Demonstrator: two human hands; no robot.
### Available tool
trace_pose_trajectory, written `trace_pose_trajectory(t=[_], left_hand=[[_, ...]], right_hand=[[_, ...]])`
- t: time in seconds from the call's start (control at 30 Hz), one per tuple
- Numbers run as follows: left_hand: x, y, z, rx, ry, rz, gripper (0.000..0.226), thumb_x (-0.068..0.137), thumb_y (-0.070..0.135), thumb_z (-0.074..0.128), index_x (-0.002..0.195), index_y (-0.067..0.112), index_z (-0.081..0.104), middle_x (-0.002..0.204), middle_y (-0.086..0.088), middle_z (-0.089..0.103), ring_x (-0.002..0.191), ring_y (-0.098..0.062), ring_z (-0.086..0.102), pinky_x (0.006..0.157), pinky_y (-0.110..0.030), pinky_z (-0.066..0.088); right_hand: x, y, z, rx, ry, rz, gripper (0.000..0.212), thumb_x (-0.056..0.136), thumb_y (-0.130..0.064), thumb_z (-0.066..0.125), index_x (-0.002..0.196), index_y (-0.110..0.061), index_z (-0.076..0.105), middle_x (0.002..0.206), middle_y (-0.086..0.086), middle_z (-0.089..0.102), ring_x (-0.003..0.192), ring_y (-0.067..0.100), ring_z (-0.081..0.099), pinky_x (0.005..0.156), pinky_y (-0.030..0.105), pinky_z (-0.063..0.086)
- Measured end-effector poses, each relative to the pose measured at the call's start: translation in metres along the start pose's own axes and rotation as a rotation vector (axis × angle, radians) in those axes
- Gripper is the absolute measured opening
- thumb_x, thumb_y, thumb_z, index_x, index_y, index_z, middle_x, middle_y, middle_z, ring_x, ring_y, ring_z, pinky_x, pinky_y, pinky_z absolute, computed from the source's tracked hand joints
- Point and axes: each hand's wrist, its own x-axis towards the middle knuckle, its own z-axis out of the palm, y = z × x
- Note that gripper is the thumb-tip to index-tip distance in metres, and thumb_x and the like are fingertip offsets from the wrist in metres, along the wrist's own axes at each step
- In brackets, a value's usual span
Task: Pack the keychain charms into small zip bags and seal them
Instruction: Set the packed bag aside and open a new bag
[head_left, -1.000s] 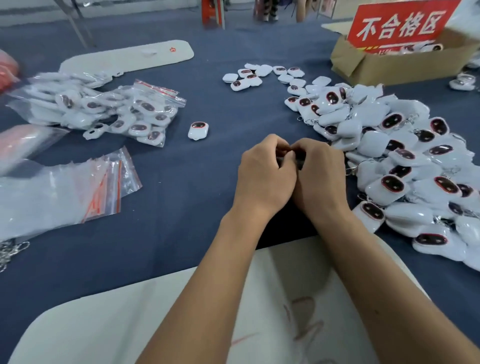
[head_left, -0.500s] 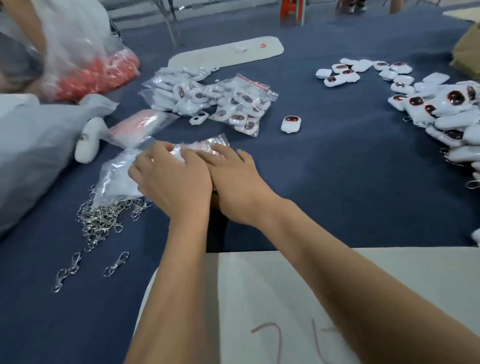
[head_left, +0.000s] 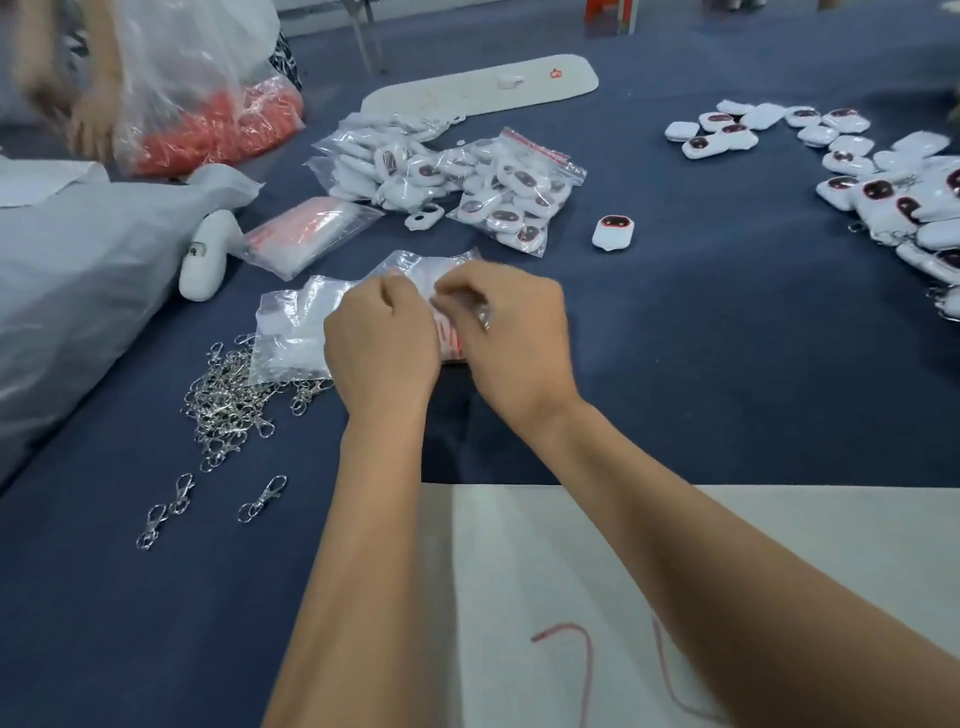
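Clear zip bags (head_left: 311, 332) gripped by left hand (head_left: 382, 343) and right hand (head_left: 511, 338) | packed bags (head_left: 447, 182) piled | loose charms (head_left: 893, 192) unpacked

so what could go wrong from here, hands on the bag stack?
1. Both hands, left and right, pinch at the stack of empty zip bags; thin film may come away as two bags, not one.
2. The loose metal clasps lie against the stack's near edge and could snag or get dragged along.
3. The single loose charm sits apart from the pile and may get missed.
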Motion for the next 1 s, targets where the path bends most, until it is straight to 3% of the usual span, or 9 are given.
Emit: trace_pose_trajectory(t=[0.17, 0.27, 0.37, 0.5, 0.6, 0.67, 0.8, 0.93, 1.0], left_hand=[[-0.010, 0.008, -0.001, -0.130, -0.052, 0.325, 0.049, 0.105, 0.044, 0.040, 0.086, 0.013, 0.073, 0.083, 0.002, 0.073, 0.087, -0.022, 0.064, 0.083, -0.041, 0.047], [-0.016, 0.019, 0.002, -0.211, -0.128, 0.489, 0.025, 0.100, 0.037, 0.057, 0.095, 0.022, 0.075, 0.091, 0.013, 0.074, 0.096, -0.014, 0.067, 0.089, -0.036, 0.051], [-0.011, 0.033, 0.007, -0.272, -0.220, 0.519, 0.008, 0.085, 0.017, 0.073, 0.089, 0.024, 0.075, 0.081, 0.011, 0.074, 0.077, -0.010, 0.069, 0.077, -0.029, 0.057], [-0.003, 0.044, 0.022, -0.163, -0.494, 0.410, 0.010, 0.081, 0.024, 0.084, 0.078, 0.028, 0.075, 0.068, 0.007, 0.071, 0.057, -0.006, 0.059, 0.059, -0.018, 0.047], [-0.010, 0.045, 0.043, -0.107, -0.539, 0.318, 0.012, 0.082, 0.023, 0.086, 0.081, 0.022, 0.074, 0.075, 0.000, 0.073, 0.062, -0.008, 0.061, 0.062, -0.020, 0.046], [-0.016, 0.044, 0.055, -0.051, -0.540, 0.285, 0.016, 0.081, 0.026, 0.087, 0.084, 0.020, 0.072, 0.079, -0.001, 0.072, 0.065, -0.007, 0.062, 0.062, -0.017, 0.044], [-0.020, 0.041, 0.062, -0.009, -0.470, 0.240, 0.028, 0.076, 0.035, 0.091, 0.087, 0.022, 0.070, 0.076, 0.007, 0.066, 0.067, -0.003, 0.060, 0.056, -0.006, 0.039], [-0.028, 0.049, 0.062, 0.205, -0.225, 0.326, 0.038, 0.082, 0.048, 0.083, 0.104, 0.020, 0.069, 0.101, 0.001, 0.068, 0.099, -0.021, 0.063, 0.082, -0.028, 0.046], [-0.046, 0.067, 0.070, 0.126, -0.161, 0.426, 0.034, 0.085, 0.053, 0.076, 0.095, 0.021, 0.067, 0.099, 0.003, 0.068, 0.097, -0.017, 0.061, 0.083, -0.030, 0.045]], right_hand=[[0.024, -0.008, -0.039, 0.366, 0.313, 0.111, 0.010, 0.092, -0.003, 0.073, 0.087, -0.011, 0.074, 0.072, -0.004, 0.070, 0.057, 0.023, 0.065, 0.058, 0.031, 0.056], [0.036, -0.010, -0.075, 0.306, 0.391, 0.065, 0.010, 0.093, -0.009, 0.072, 0.085, -0.015, 0.072, 0.072, -0.001, 0.073, 0.050, 0.010, 0.063, 0.054, 0.024, 0.049], [0.038, 0.005, -0.114, 0.321, 0.347, 0.246, 0.010, 0.093, -0.013, 0.074, 0.083, -0.013, 0.073, 0.061, -0.006, 0.071, 0.044, 0.005, 0.056, 0.046, 0.021, 0.045], [0.017, 0.037, -0.158, 0.063, 0.248, 0.607, 0.009, 0.093, -0.024, 0.079, 0.090, -0.017, 0.074, 0.064, -0.007, 0.070, 0.045, 0.004, 0.057, 0.048, 0.020, 0.049], [-0.004, 0.049, -0.179, 0.284, 0.035, 0.884, 0.014, 0.096, -0.018, 0.075, 0.104, -0.008, 0.070, 0.078, 0.005, 0.070, 0.054, 0.011, 0.063, 0.052, 0.024, 0.054], [-0.015, 0.050, -0.192, 0.382, -0.047, 0.916, 0.012, 0.093, -0.005, 0.075, 0.105, -0.004, 0.071, 0.082, 0.010, 0.074, 0.063, 0.014, 0.071, 0.056, 0.025, 0.058], [-0.028, 0.054, -0.207, 0.193, 0.046, 0.803, 0.020, 0.081, 0.000, 0.086, 0.096, -0.005, 0.074, 0.080, 0.016, 0.077, 0.057, 0.014, 0.071, 0.051, 0.022, 0.056], [-0.034, 0.062, -0.204, 0.069, 0.108, 0.730, 0.024, 0.069, -0.014, 0.097, 0.085, -0.011, 0.079, 0.067, 0.010, 0.073, 0.053, 0.013, 0.064, 0.061, 0.029, 0.057], [-0.034, 0.066, -0.199, -0.007, 0.149, 0.700, 0.025, 0.066, -0.021, 0.100, 0.078, -0.015, 0.079, 0.061, 0.000, 0.070, 0.052, 0.012, 0.064, 0.064, 0.031, 0.058]])
